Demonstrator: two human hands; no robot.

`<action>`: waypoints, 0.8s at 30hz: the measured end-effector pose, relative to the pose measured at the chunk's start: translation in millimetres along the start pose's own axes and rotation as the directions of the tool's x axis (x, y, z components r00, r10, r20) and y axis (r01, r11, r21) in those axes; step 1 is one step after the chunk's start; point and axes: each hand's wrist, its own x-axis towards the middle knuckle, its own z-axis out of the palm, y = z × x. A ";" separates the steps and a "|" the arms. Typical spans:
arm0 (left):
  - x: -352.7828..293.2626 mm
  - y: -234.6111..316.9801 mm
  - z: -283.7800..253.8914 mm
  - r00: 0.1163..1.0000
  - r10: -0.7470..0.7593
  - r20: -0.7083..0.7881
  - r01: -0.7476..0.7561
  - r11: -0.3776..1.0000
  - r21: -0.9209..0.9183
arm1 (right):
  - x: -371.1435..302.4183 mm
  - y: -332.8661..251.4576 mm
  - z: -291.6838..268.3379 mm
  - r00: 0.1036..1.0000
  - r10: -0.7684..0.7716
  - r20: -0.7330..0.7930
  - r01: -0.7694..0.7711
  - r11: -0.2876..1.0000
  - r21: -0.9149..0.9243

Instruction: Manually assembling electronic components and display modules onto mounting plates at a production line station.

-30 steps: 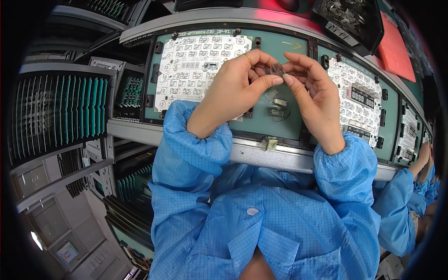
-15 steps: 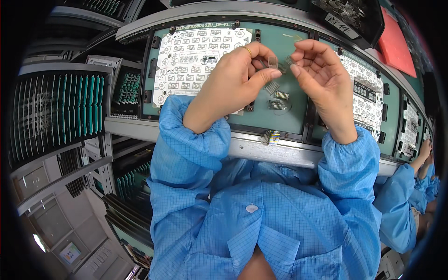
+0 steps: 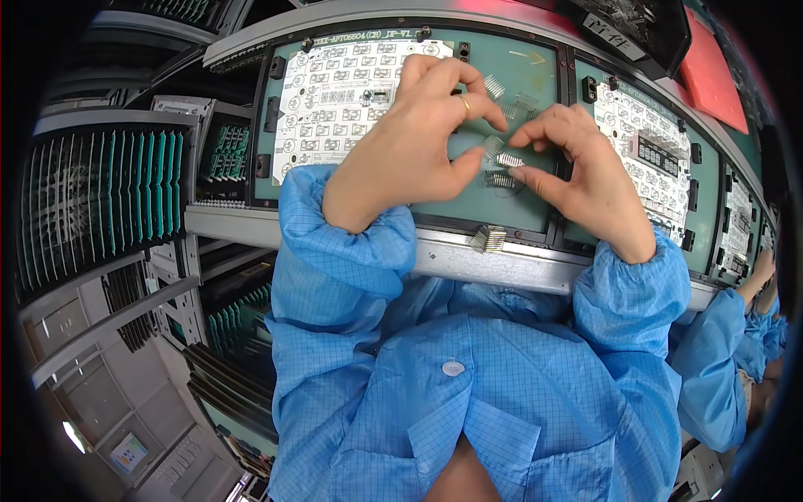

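Observation:
Several small parts with rows of thin metal pins lie on the green panel (image 3: 443, 214) between my hands. My left hand (image 3: 418, 138), wearing a ring, is open with its fingers apart. Its thumb is by one pinned part (image 3: 493, 146), and another pinned part (image 3: 493, 86) lies by its fingers. Thumb and index finger of my right hand (image 3: 581, 163) are parted; the thumb tip is at or against a bright pinned part (image 3: 508, 160). Just below lies a darker pinned part (image 3: 500, 179). A white circuit board (image 3: 322, 109) is partly covered by my left hand.
A second white board (image 3: 636, 142) with a black component is fixed at the right. One pinned part (image 3: 488, 238) rests on the metal rail (image 3: 510, 266). A black bin (image 3: 627, 33) and red sheet (image 3: 711, 79) stand far right. Racked boards (image 3: 100, 209) fill the left. Another person's sleeve (image 3: 715, 368) is at right.
My left hand has let go of a pinned part and opened, uncovering parts on the panel. My right hand has lowered toward the bright pinned part.

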 end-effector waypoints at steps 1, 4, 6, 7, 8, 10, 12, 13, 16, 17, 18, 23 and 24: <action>-1.1 -0.2 1.2 0.998 0.028 0.049 -0.030 0.999 0.036 | -1.9 -1.5 2.7 1.000 0.008 -0.002 -0.008 1.000 0.012; -3.5 -5.6 4.2 0.993 0.040 0.108 -0.049 0.995 0.090 | -0.8 1.1 4.5 1.000 -0.024 0.001 0.024 0.997 -0.074; -3.4 -7.0 5.1 0.993 0.026 0.116 -0.039 0.993 0.111 | -1.0 1.8 2.7 0.999 -0.031 0.016 0.032 0.995 -0.095; -3.5 -7.3 6.3 0.997 0.015 0.072 -0.023 0.993 0.116 | -1.1 2.4 3.1 0.999 -0.038 0.030 0.041 0.992 -0.116; -3.4 -7.4 7.2 1.000 0.004 0.027 -0.007 0.993 0.121 | -0.9 2.9 4.5 0.999 -0.037 0.032 0.041 0.993 -0.115; -2.8 -6.8 7.6 1.000 -0.004 -0.009 0.005 0.996 0.092 | -0.4 3.3 7.6 0.996 -0.065 -0.056 0.059 0.992 -0.114; -3.7 -6.2 5.9 0.999 -0.014 -0.048 0.017 0.998 0.064 | 0.4 -7.2 1.4 0.999 -0.037 -0.018 0.035 0.997 -0.072; -3.5 -6.4 4.9 0.999 0.000 -0.038 0.003 0.998 0.070 | -0.1 -11.3 -1.3 1.000 -0.008 0.017 0.009 0.999 -0.034; -3.6 -8.3 4.7 1.000 0.027 0.003 -0.027 0.999 0.045 | -3.8 -15.0 1.9 0.996 -0.077 0.049 0.080 0.996 -0.049; -4.2 -8.3 3.7 0.998 0.043 0.036 -0.044 0.999 0.013 | -4.6 -14.7 3.4 0.997 -0.058 0.048 0.062 0.996 -0.071; -4.8 -6.0 1.3 0.999 0.041 0.035 -0.042 0.999 0.017 | -4.3 -14.7 5.1 0.997 -0.062 0.049 0.066 0.995 -0.069; -4.9 -3.5 -1.2 0.989 0.059 0.134 -0.048 0.996 -0.078 | -1.8 -14.9 9.5 0.997 -0.074 0.024 0.076 0.994 -0.073; -5.7 -2.0 -1.0 0.989 0.060 0.134 -0.050 0.996 -0.077 | -2.3 -15.0 8.0 0.997 -0.075 0.023 0.076 0.994 -0.074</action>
